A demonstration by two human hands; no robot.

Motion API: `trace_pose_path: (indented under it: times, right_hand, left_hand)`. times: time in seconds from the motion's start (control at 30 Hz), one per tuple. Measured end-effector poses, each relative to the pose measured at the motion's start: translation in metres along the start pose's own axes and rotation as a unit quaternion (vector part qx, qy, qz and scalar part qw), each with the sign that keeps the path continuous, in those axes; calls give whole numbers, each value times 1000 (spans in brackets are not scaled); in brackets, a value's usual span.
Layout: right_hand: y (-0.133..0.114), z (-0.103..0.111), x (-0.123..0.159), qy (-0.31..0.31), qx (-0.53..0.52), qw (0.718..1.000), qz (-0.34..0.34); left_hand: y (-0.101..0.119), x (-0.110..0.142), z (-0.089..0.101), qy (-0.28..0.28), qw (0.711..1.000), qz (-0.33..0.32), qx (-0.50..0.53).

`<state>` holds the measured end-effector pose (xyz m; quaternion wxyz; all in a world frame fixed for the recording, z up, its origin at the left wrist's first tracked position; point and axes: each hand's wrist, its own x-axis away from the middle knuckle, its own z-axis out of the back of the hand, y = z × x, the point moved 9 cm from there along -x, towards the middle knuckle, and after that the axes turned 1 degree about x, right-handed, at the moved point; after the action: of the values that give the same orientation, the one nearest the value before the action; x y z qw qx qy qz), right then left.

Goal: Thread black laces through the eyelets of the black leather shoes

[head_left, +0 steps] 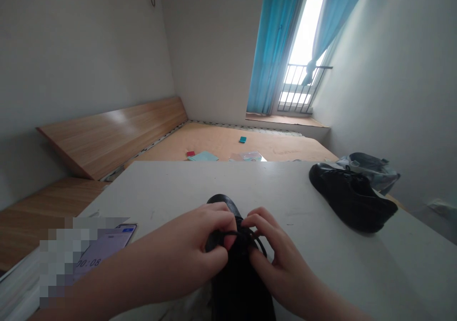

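A black lace-up shoe (241,290) lies on the white table in front of me, its toe pointing away. Both my hands are at its laces. My left hand (210,235) has its fingers curled and pinches a black shoelace (231,233) on the shoe's left side. On the other side, my right hand (269,249) is closed with thumb and fingers around the laces, where a loop of cord hangs out. My fingers partly cover the knot area, so its exact form is hidden.
Another black shoe (352,197) stands on the table at the right, with a clear plastic bag (383,171) behind it. A phone (107,245) showing a timer lies at the left, under my forearm. Beyond the white table (171,183) is a bed (214,135) with small items.
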<state>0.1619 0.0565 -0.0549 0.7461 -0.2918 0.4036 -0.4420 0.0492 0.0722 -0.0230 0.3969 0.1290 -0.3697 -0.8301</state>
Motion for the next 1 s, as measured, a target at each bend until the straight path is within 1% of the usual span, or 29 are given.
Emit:
trace_pose_path:
  times: [0.1, 0.17, 0.27, 0.33, 0.4, 0.53, 0.63, 0.73, 0.83, 0.93, 1.0]
  right_hand:
    - [1, 1, -2, 2, 7, 1000, 4]
    - [3, 1, -4, -1, 2, 1000, -3]
    - [3, 2, -6, -4, -26, 1000, -9]
    - [3, 3, -6, 3, -51, 999, -8]
    - [3, 6, -6, 14, -95, 995, -12]
    - [5, 12, -6, 32, -190, 981, -21]
    - [10, 14, -6, 35, -254, 966, -39]
    - [16, 17, -6, 49, -334, 939, -67]
    - [15, 23, -8, 57, -402, 910, -85]
    - [6, 24, -8, 16, -457, 884, -96]
    - [-2, 20, -5, -44, -480, 871, -98]
  left_hand:
    - [2, 0, 4, 4, 998, 19, 61]
    - [8, -1, 9, 21, 994, 5, 111]
    - [11, -1, 17, 49, 975, -5, 218]
    - [9, 0, 24, 74, 965, -4, 253]
    - [5, 2, 31, 99, 969, 7, 226]
    - [-2, 3, 34, 112, 989, 52, 84]
    - [-4, -2, 28, 96, 992, 72, -23]
    - [-7, -6, 18, 73, 987, 85, -117]
    - [-9, -7, 7, 46, 985, 80, -147]
    - [-9, -7, 2, 40, 986, 71, -143]
    - [-10, -8, 2, 43, 986, 73, -144]
